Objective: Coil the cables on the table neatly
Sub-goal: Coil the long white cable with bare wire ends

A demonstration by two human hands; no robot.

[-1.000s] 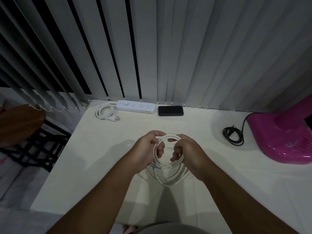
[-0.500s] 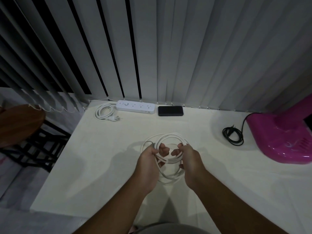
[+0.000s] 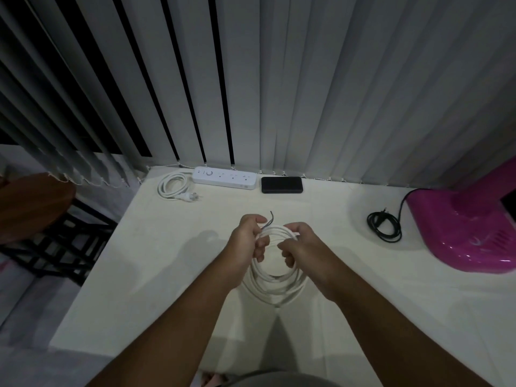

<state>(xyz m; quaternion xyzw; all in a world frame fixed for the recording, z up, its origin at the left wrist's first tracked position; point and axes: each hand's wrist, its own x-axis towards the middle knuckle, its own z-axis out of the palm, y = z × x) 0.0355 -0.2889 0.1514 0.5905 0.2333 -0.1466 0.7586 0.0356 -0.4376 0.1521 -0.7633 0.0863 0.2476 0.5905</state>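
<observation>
Gripping the white cable coil [image 3: 275, 280] mid-frame above the table [image 3: 173, 275], I'm curling my left hand [image 3: 245, 241] and right hand [image 3: 300, 244] around its top, keeping the loops bunched.

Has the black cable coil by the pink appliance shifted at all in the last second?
No. The black cable coil lies in the same spot beside the pink appliance, level with it as before.

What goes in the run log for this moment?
hands: left, right grip white cable coil | bare end sticks up | coil above table
</observation>
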